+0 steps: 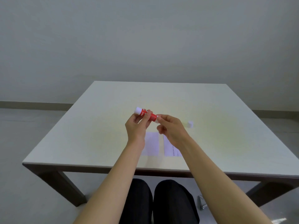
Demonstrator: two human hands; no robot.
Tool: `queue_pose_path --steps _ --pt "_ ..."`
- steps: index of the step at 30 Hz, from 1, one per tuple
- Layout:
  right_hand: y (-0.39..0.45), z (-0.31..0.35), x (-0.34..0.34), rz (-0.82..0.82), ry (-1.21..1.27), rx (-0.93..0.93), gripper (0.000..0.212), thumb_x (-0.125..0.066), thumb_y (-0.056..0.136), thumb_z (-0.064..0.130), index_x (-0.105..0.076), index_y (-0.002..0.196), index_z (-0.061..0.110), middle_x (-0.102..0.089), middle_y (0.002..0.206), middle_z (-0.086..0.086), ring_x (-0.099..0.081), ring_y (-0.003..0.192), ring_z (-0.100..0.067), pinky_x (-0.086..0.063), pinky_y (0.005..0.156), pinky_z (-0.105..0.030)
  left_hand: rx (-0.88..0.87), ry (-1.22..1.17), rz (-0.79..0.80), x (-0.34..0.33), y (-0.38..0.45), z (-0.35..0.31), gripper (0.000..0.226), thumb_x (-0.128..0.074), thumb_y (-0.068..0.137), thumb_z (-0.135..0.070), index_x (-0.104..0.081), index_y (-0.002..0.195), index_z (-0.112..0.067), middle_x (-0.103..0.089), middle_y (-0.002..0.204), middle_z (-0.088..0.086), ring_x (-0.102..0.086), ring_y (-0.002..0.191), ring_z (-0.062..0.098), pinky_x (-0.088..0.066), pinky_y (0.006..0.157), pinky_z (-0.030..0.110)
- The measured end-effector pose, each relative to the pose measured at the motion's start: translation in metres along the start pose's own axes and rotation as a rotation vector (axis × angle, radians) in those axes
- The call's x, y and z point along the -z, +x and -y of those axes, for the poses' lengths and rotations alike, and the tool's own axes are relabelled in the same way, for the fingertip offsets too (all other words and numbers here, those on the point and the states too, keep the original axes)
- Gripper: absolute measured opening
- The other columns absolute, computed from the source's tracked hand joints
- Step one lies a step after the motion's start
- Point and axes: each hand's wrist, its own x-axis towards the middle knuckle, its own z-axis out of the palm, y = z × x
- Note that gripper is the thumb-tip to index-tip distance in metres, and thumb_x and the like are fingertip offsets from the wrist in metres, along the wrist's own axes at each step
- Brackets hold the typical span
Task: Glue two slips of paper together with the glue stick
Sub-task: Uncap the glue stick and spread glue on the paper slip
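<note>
both hands (137,126) grip the glue stick (146,115) above 2 slips (152,143) (cap (190,124) aside).

1. Square table with a pale, off-white matte top (100,110) and dark brown wooden frame and legs (64,183); stands on the floor close to the far wall.
2. Plain pale grey wall (145,38), filling the upper half of the view.
3. Olive-toned skirting strip (32,105) along the wall's foot.
4. Light grey smooth floor (24,175).
5. Small shiny metal object (201,202) on the floor beneath the table's near right side; kind unclear.
</note>
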Motion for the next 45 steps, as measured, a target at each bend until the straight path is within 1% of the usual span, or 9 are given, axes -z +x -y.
queue_pose_path --steps 9,15,22,26,30,33,36,38,45 --pt "-0.003 0.007 -0.009 -0.184 -0.073 -0.273 0.048 -0.036 0.095 0.041 -0.045 0.059 0.011 -0.039 0.052 -0.001 -0.026 0.033 -0.013 -0.023 0.038 -0.02 -0.099 0.195 0.142 -0.01 -0.013 -0.008 0.005 -0.072 0.079 -0.013 -0.072 0.08 -0.018 -0.075 0.085 -0.002 -0.071 0.088 0.017 -0.055 0.085 0.032" --pt "-0.007 0.012 0.001 0.038 0.169 -0.093 0.019 -0.053 0.095 0.023 -0.065 0.093 0.008 -0.059 0.073 -0.008 -0.046 0.044 -0.014 -0.042 0.047 -0.022 -0.095 0.137 0.063 -0.01 -0.011 -0.019 0.005 -0.073 0.079 -0.01 -0.07 0.077 -0.014 -0.073 0.084 0.003 -0.07 0.087 0.02 -0.055 0.083 0.033" --pt "-0.009 0.011 -0.006 -0.072 0.109 -0.267 0.047 -0.043 0.095 0.047 -0.055 0.068 0.011 -0.046 0.053 0.001 -0.032 0.034 -0.012 -0.027 0.033 -0.02 -0.088 0.157 0.162 -0.011 -0.015 -0.021 0.01 -0.072 0.079 -0.011 -0.072 0.077 -0.02 -0.075 0.087 0.0 -0.071 0.091 0.016 -0.055 0.085 0.028" --pt "-0.01 0.013 0.0 0.074 0.228 -0.084 0.024 -0.05 0.097 0.026 -0.06 0.099 0.005 -0.057 0.075 -0.005 -0.048 0.047 -0.016 -0.045 0.052 -0.024 -0.108 0.205 0.101 -0.008 -0.013 -0.024 0.005 -0.072 0.079 -0.015 -0.07 0.083 -0.018 -0.076 0.09 -0.005 -0.069 0.085 0.003 -0.048 0.071 0.009" --pt "-0.011 0.015 -0.003 -0.004 0.175 -0.257 0.046 -0.045 0.095 0.048 -0.056 0.075 0.008 -0.036 0.046 0.004 -0.025 0.033 -0.011 -0.027 0.033 -0.02 -0.1 0.214 0.131 -0.008 -0.014 -0.024 0.006 -0.073 0.078 -0.017 -0.069 0.083 -0.018 -0.076 0.095 0.0 -0.069 0.09 0.005 -0.046 0.067 0.003" --pt "-0.011 0.013 -0.005 -0.069 0.099 -0.248 0.054 -0.047 0.088 0.061 -0.053 0.065 0.012 -0.035 0.046 0.004 -0.026 0.034 -0.012 -0.027 0.035 -0.019 -0.084 0.188 0.139 -0.008 -0.015 -0.023 0.006 -0.073 0.079 -0.017 -0.07 0.084 -0.017 -0.076 0.096 0.0 -0.07 0.092 0.006 -0.047 0.068 0.002" --pt "-0.01 0.011 -0.003 0.013 0.214 -0.074 0.031 -0.049 0.095 0.037 -0.06 0.092 0.008 -0.053 0.068 -0.004 -0.045 0.046 -0.017 -0.043 0.051 -0.025 -0.086 0.182 0.12 -0.007 -0.013 -0.024 0.005 -0.073 0.079 -0.017 -0.07 0.083 -0.016 -0.076 0.092 -0.002 -0.07 0.088 0.005 -0.047 0.069 0.005" --pt "-0.011 0.011 -0.004 0.023 0.299 -0.078 0.027 -0.046 0.098 0.029 -0.055 0.089 0.005 -0.05 0.069 -0.006 -0.043 0.043 -0.016 -0.042 0.048 -0.024 -0.08 0.192 0.114 -0.008 -0.013 -0.024 0.005 -0.074 0.078 -0.018 -0.07 0.08 -0.018 -0.076 0.091 -0.001 -0.07 0.088 0.007 -0.047 0.069 0.006" --pt "-0.009 0.008 -0.012 -0.114 0.125 -0.318 0.062 -0.041 0.085 0.068 -0.04 0.059 0.012 -0.026 0.04 0.005 -0.018 0.031 -0.011 -0.019 0.031 -0.018 -0.009 0.184 0.118 -0.003 -0.017 -0.019 0.005 -0.074 0.078 -0.019 -0.07 0.082 -0.02 -0.075 0.102 0.006 -0.068 0.103 0.018 -0.044 0.084 0.018"
